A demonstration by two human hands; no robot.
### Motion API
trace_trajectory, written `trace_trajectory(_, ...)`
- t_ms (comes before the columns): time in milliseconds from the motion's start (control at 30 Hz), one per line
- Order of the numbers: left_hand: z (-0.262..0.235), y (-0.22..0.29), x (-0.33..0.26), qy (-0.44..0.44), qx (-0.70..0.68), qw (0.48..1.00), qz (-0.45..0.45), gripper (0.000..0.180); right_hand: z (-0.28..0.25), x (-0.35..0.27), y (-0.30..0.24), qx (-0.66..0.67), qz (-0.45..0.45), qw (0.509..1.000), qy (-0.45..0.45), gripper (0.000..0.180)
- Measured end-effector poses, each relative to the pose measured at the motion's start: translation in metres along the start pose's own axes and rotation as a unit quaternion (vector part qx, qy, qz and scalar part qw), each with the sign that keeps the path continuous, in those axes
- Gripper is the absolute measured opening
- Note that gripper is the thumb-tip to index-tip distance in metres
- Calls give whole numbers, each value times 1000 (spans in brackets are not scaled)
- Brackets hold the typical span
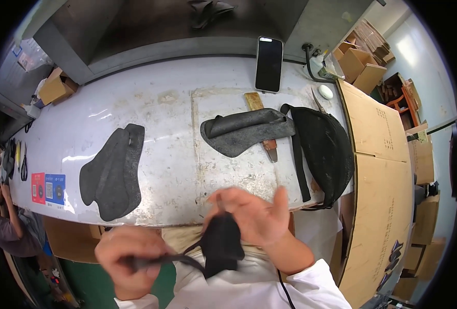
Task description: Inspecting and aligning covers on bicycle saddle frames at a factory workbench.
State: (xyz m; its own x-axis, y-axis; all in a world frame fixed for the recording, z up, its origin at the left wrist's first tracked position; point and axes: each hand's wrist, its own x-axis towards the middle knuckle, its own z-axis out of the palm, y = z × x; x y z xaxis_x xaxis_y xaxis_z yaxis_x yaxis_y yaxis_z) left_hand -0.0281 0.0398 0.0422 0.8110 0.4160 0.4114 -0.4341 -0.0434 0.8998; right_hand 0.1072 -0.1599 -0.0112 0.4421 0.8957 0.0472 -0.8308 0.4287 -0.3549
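Note:
Near my lap, my left hand (pixel 133 260) is closed around a thin dark strip, which runs right toward a small black flexible piece (pixel 222 246). That piece hangs in front of my white shirt, smeared by motion. My right hand (pixel 254 216) is beside its upper end, thumb standing apart and fingers stretched out. Blur hides whether its fingertips touch the piece. Beyond my hands, two dark grey folded leather-like pieces lie on the table: one on the left (pixel 114 175), the other at centre right (pixel 246 131) across a worn flat blade-like tool (pixel 270 149).
A black waist bag (pixel 323 154) lies at the table's right, near scissors (pixel 319 100) and a white oval object (pixel 325 92). A phone (pixel 269 64) stands at the back. Flattened cardboard (pixel 380 190) borders the right. Another person (pixel 14 226) works at far left.

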Motion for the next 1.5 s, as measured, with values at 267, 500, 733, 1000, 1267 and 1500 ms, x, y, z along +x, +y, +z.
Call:
trace_trajectory(267, 8, 44, 23, -276, 121, 927, 225, 5, 22, 1, -15, -123, -89, 988, 17, 37)
trace_trajectory(500, -7, 52, 13, -300, 143, 911, 243, 19, 20, -8, -40, -324, -94, 941, 22, 42)
trace_trajectory(733, 30, 59, 9, -281, 366, 788, 409, 17, 46, -6, -47, -686, -192, 702, -9, 38)
trace_trajectory(1000, 52, 13, -1, -305, 342, 598, 658, 12, 49, -13, -50, -489, -260, 832, -1, 32)
trace_trajectory(1267, -5, 42, 5, -84, 274, 953, -96, 6, 47, -17, -55, -488, -274, 828, 28, 33)
trace_trajectory(1500, -18, 22, -4, -130, 95, 955, -250, 10, 56, -20, -51, -497, -290, 816, 58, 20)
